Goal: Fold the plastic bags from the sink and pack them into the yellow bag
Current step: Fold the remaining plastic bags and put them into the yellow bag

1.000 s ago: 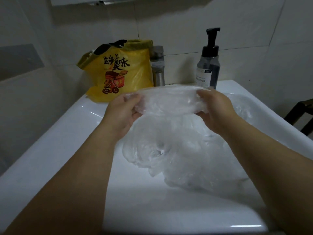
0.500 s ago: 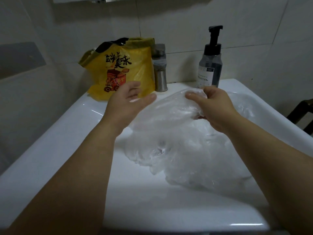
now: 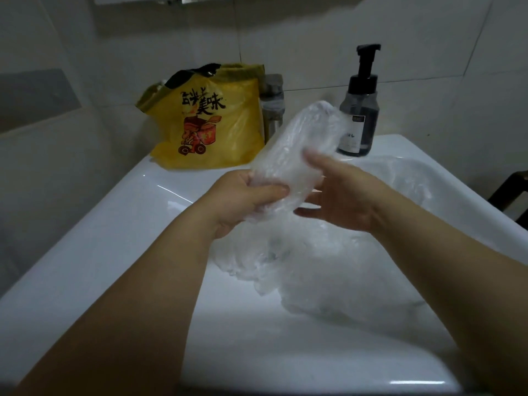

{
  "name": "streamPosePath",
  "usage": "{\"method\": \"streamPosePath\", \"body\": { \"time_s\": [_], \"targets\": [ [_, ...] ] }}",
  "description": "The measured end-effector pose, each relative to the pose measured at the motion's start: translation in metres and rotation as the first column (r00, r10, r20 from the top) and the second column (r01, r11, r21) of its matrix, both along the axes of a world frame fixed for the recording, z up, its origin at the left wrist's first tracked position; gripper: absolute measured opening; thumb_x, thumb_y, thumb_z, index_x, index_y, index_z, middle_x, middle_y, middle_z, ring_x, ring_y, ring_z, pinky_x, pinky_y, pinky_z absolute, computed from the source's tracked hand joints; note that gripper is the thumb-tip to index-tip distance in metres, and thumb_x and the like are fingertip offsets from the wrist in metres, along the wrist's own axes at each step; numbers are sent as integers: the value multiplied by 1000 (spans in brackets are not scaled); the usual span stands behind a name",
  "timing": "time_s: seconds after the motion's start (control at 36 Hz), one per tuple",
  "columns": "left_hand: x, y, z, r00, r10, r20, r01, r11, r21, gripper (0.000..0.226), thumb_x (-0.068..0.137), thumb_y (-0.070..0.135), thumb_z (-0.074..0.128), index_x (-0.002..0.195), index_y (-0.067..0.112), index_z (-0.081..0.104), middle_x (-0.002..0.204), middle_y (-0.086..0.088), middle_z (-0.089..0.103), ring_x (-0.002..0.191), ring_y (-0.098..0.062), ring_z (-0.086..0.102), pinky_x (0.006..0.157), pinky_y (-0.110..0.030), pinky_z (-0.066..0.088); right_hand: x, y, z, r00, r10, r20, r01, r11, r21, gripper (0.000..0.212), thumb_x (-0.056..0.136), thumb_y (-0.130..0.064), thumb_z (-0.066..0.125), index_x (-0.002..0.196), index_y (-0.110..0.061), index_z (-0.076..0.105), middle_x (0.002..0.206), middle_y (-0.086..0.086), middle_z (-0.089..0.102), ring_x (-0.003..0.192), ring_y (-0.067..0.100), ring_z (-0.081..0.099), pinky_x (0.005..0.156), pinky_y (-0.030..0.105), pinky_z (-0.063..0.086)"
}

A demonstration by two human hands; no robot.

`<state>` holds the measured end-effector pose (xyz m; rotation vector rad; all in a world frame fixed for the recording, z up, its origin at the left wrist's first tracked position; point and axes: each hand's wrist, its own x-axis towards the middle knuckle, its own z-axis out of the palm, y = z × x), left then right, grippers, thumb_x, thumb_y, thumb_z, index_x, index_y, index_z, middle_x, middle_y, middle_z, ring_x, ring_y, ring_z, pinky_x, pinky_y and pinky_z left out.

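A folded clear plastic bag [image 3: 297,150] stands tilted above the sink, its top leaning right toward the soap bottle. My left hand [image 3: 245,201] grips its lower end, thumb over the front. My right hand [image 3: 340,192] lies against the bag's right side with fingers stretched out and relaxed. A heap of crumpled clear plastic bags [image 3: 308,267] fills the basin of the white sink [image 3: 114,252] under my hands. The yellow bag [image 3: 211,124], printed with black characters and a red picture, stands on the sink's back left corner, its top open.
A steel tap [image 3: 273,104] rises behind the yellow bag's right edge. A dark pump soap bottle [image 3: 360,110] stands at the back right of the sink. Tiled walls close in behind and on the left. A dark chair [image 3: 511,192] shows at the far right.
The bag was held flat between both hands, then my left hand let go. Now my left hand grips its lower end, the bag stands up tilted, and my right hand's fingers lie flat against it.
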<state>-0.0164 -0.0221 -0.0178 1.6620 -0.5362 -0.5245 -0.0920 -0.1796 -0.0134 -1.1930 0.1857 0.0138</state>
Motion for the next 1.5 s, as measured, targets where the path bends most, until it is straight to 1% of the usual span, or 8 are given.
{"method": "streamPosePath", "body": {
  "time_s": [0.22, 0.36, 0.47, 0.56, 0.69, 1.0, 1.22, 1.5],
  "targets": [
    [-7, -3, 1, 994, -67, -81, 67, 998, -2, 33, 76, 21, 76, 106, 15, 66, 86, 3, 73, 75, -11, 72, 59, -18, 55, 4, -1, 3, 953, -209, 218, 207, 978, 35, 19, 91, -9, 58, 110, -11, 62, 113, 13, 69, 104, 29, 66, 89, 39, 55],
    [-7, -10, -1, 997, -4, -81, -5, 995, -104, 15, 83, 7, 70, 97, 13, 67, 74, 4, 70, 62, -5, 68, 51, -14, 49, 0, -3, 4, 996, 3, 85, -9, 998, 70, 73, 70, -57, 57, 131, -17, 52, 123, 6, 65, 114, 26, 60, 99, 43, 44],
    [-12, -14, -2, 988, -139, -61, 134, 988, -72, 14, 85, 0, 66, 95, 10, 68, 73, 1, 71, 63, -7, 67, 52, -15, 50, 1, 16, -12, 956, 281, -77, -290, 947, -141, 54, 75, -51, 55, 118, -20, 61, 109, 7, 65, 106, 19, 60, 100, 40, 38],
    [-16, -15, -4, 983, -177, -58, 176, 984, -9, 13, 87, -3, 62, 92, 8, 67, 69, 0, 71, 65, -8, 68, 54, -15, 51, 5, 20, -12, 973, 230, 8, -228, 971, -74, 34, 84, -35, 57, 106, -9, 61, 87, 14, 58, 74, 17, 59, 82, 31, 48],
    [-18, -13, -4, 974, -215, -72, 223, 965, 141, 6, 85, 13, 70, 90, 12, 66, 72, 2, 74, 64, -5, 69, 54, -14, 51, 1, -4, 6, 998, 4, 57, -10, 995, 95, 38, 94, -34, 51, 116, -5, 61, 107, 14, 69, 104, 28, 66, 84, 38, 52],
    [-9, 0, -8, 962, -270, 26, 239, 889, 392, 25, 80, 23, 78, 103, 14, 72, 97, -2, 75, 90, -15, 71, 87, -32, 57, -4, -21, 14, 982, -173, 77, 163, 979, 123, 34, 95, -31, 53, 121, -9, 56, 86, 6, 74, 80, 20, 73, 65, 34, 55],
    [-3, -6, -2, 996, -81, 33, 78, 993, 88, 10, 85, 16, 71, 94, 11, 73, 77, -3, 71, 67, -14, 66, 62, -26, 54, -2, -8, 10, 990, 109, 94, -104, 993, -55, 32, 91, -38, 50, 111, -15, 58, 101, 11, 73, 98, 28, 69, 83, 40, 58],
    [6, 1, 6, 939, -102, -330, 53, 987, -154, 48, 74, 31, 66, 117, 8, 66, 99, -11, 73, 87, -23, 71, 77, -36, 58, 5, -1, 0, 996, 41, 82, -28, 987, -155, 55, 90, 3, 56, 139, -15, 42, 113, 15, 68, 97, 31, 69, 80, 39, 59]
  ]
}}
